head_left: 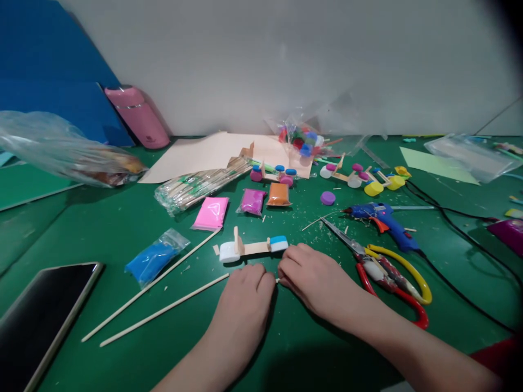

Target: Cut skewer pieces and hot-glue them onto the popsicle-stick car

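Note:
My left hand is closed around a thin wooden stick, whose long free end slants down to the left. Close beside it, my right hand pinches what looks like the same stick, a bit of which shows in the gap between the hands. My fingertips themselves are hidden. Just beyond my hands sits a small model car with a flat wooden body, an upright piece and white and blue bottle-cap wheels. A second wooden stick lies to the left, beside a bag of blue clay.
Red-and-yellow-handled scissors and a blue glue gun with black cords lie right. A phone rests left. Behind are clay packets, bundled sticks, a purple cap, finished cars and a pink flask.

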Demonstrator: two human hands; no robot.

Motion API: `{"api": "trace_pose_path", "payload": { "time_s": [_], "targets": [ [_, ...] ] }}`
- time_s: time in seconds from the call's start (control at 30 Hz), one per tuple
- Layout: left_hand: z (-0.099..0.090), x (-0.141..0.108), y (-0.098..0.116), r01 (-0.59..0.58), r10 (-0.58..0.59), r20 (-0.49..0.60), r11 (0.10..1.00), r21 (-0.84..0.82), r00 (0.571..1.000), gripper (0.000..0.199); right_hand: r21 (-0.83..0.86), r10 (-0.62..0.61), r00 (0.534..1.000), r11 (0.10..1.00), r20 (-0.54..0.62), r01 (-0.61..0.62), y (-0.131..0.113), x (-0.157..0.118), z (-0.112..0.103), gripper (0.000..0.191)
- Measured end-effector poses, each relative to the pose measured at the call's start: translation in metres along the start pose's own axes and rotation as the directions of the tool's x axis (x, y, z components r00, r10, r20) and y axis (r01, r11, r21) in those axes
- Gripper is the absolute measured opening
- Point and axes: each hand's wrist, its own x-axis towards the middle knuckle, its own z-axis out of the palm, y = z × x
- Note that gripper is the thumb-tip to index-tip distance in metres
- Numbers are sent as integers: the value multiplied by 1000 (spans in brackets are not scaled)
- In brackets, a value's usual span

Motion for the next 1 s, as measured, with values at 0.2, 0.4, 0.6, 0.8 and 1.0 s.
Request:
{"api": "trace_pose_path", "payload": {
  "time_s": [0.2,0.4,0.6,0.8,1.0],
  "targets": [
    [4,-2,-3,-33,37,-51,997,63,998,16,-18,-46,999,999,3,46,-1,-1,1,19],
    [-3,-3,-4,18,-40,-121,983,-181,992,15,208,-36,998,977,-57,47,-1,-4,-3,18],
    [-29,9,7,325,-395,106,545,-773,913,14,817,257,957,575,-133,-40,4,-5,0,12],
    [-36,14,15,377,-536,319,-3,-926,781,15,948,362,930,313,-60,-60,9,-6,-1,20],
    [-32,31,27,374,-315,484,-351,-859,816,12,948,314,939,315,-137,33,13,-6,-3,15]
  ]
}}
